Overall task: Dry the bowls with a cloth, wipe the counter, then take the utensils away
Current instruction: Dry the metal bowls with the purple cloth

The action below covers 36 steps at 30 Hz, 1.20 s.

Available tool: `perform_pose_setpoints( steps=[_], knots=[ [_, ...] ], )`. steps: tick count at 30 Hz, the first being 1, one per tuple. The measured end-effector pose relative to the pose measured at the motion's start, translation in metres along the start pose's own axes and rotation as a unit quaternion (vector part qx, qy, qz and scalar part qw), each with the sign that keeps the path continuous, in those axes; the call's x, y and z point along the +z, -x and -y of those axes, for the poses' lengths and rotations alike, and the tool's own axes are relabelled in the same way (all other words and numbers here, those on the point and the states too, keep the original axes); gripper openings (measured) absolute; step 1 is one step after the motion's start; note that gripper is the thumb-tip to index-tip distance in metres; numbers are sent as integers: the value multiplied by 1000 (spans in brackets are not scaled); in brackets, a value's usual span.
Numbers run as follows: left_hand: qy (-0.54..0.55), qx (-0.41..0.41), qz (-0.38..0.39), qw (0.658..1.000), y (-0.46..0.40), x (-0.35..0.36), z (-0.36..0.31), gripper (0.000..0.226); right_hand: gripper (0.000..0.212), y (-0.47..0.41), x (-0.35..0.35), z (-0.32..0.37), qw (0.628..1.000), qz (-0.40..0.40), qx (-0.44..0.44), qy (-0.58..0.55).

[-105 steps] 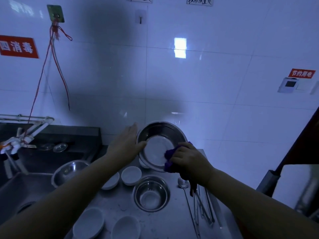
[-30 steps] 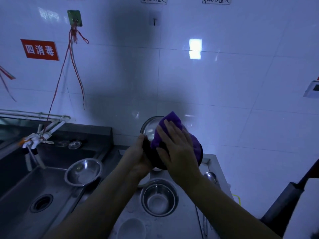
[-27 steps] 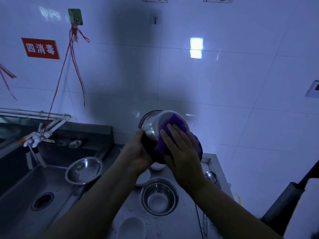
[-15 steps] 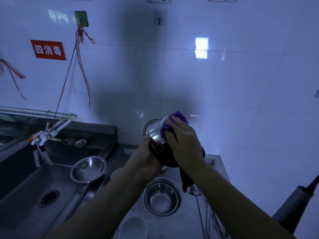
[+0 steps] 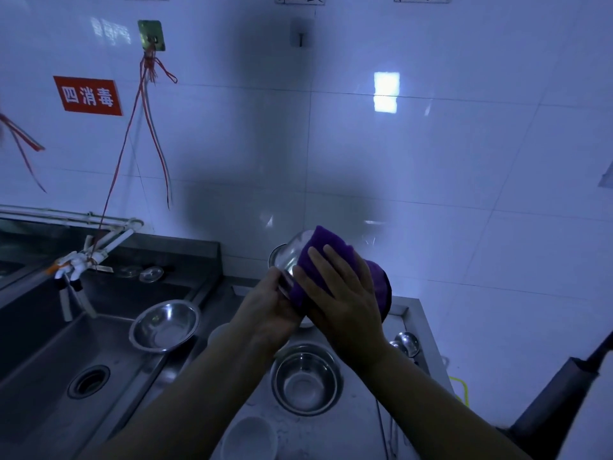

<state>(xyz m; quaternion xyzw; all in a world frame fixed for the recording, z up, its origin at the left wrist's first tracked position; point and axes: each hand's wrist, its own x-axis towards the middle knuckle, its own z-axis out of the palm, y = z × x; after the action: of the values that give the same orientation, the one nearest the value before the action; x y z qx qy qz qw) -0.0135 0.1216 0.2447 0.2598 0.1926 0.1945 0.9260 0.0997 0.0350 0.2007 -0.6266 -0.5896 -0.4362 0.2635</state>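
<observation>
White bowl (image 5: 249,438): nearest the camera, well below the grip, on the counter (image 5: 351,423).
Steel bowl on counter (image 5: 306,380): upright, directly beneath both hands.
Spoons (image 5: 406,341): below and right of the grip, near counter edge.
Left hand (image 5: 268,310): curled round the lower rim of the held bowl (image 5: 292,257), carrying it.
Right hand (image 5: 345,293): fingers straight, flat on the purple cloth (image 5: 323,247), pressing it to the bowl's outer wall.
Held bowl: raised off the counter, tipped on its side, mouth away and left.
Key relation: cloth between right palm and bowl; likely next, rotate bowl with left hand.
Sink bowl (image 5: 165,326): left of the grip, on the sink (image 5: 49,376) edge.
</observation>
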Motion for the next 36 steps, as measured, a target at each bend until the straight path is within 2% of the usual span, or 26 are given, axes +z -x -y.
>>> perform_pose_setpoints(
  steps=[4, 8, 11, 13, 15, 19, 20, 23, 25, 27, 30, 33, 34, 36],
  knots=[
    [34, -2, 6, 999, -7, -4, 6, 46, 46, 24, 6, -9, 997, -60, 37, -20],
    [58, -11, 17, 998, -19, -5, 12, 51, 60, 36, 9, -17, 985, -89, 111, -95],
    [36, -11, 19, 999, -25, -8, 15, 51, 55, 40, 8, -22, 967, -114, 154, -168],
    [7, -1, 15, 1000, -27, -10, 16, 49, 52, 39, 6, -23, 935, -129, 221, -246],
    [-29, 20, -5, 999, -30, -12, 16, 48, 54, 40, 7, -23, 886, -137, 289, -335],
    [-121, 91, -54, 987, -35, -20, 11, 44, 38, 39, 7, -29, 737, -101, 438, -505],
    [-151, 104, -59, 981, -35, -22, 10, 42, 36, 38, 9, -32, 714, -84, 457, -524],
    [-239, 124, -91, 959, -35, -28, 8, 40, 36, 34, 19, -42, 689, -40, 468, -552],
    [-276, 124, -122, 945, -32, -33, 8, 37, 30, 31, 26, -46, 689, -7, 466, -555],
    [-305, 119, -150, 933, -29, -40, 7, 33, 26, 28, 33, -47, 708, 45, 453, -539],
    [-386, 120, -198, 893, -24, -52, 7, 23, 24, 19, 46, -39, 770, 114, 382, -498],
    [-475, 127, -209, 845, -17, -64, 10, 19, 28, 10, 60, -21, 834, 205, 273, -434],
    [-476, 125, -205, 846, -15, -67, 10, 21, 33, 7, 66, -15, 847, 229, 243, -414],
    [-452, 126, -195, 861, -9, -72, 6, 43, 32, 3, 79, -9, 852, 255, 223, -399]
  ],
)
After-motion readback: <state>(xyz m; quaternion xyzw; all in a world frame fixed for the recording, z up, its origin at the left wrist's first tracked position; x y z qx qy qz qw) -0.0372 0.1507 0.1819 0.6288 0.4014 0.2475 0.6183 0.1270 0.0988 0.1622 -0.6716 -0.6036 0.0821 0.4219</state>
